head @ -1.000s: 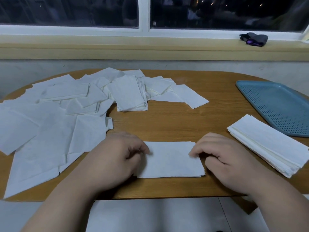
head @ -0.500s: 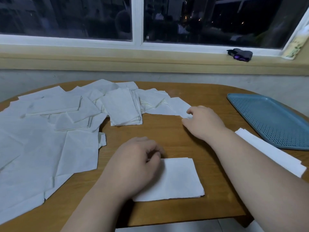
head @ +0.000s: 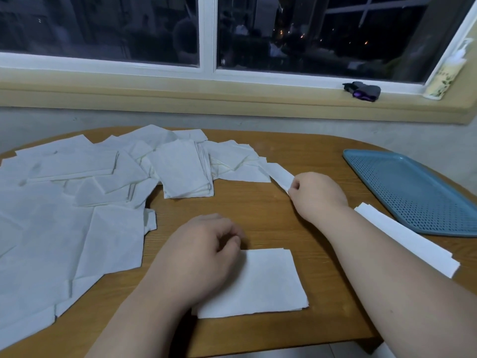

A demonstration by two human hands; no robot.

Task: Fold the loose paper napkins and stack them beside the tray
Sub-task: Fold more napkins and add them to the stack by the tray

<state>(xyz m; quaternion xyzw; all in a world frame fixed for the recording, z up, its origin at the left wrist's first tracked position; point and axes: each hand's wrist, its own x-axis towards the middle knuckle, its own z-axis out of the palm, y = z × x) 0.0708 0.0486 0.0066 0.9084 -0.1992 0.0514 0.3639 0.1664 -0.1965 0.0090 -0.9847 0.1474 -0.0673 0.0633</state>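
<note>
The fingers of the right hand (head: 318, 196) are curled in tightly, and thumb and forefinger pinch the near corner of a thin white paper napkin (head: 278, 173). This napkin is at the right end of the loose heap, a little right of the middle of the frame, and its pinched corner is raised a little from the wood. The right forearm runs from there down to the lower right corner.

The fingers of the left hand (head: 204, 254) are also bent inward, with the knuckles up. This hand lies on the left part of a folded white rectangular napkin (head: 260, 282), which is flat on the table in the lower middle. The hand hides that edge, so I cannot tell if the fingers grip the paper or only rest on it.

Both napkins are on a rounded brown wooden table (head: 284, 210). A wide heap of loose white paper napkins (head: 77, 202), overlapping each other, covers the left half of the frame. At the right, a neat stack of folded white napkins (head: 402, 239) lies just beside the near edge of a blue perforated plastic tray (head: 413, 189); the right forearm covers part of the stack.
</note>
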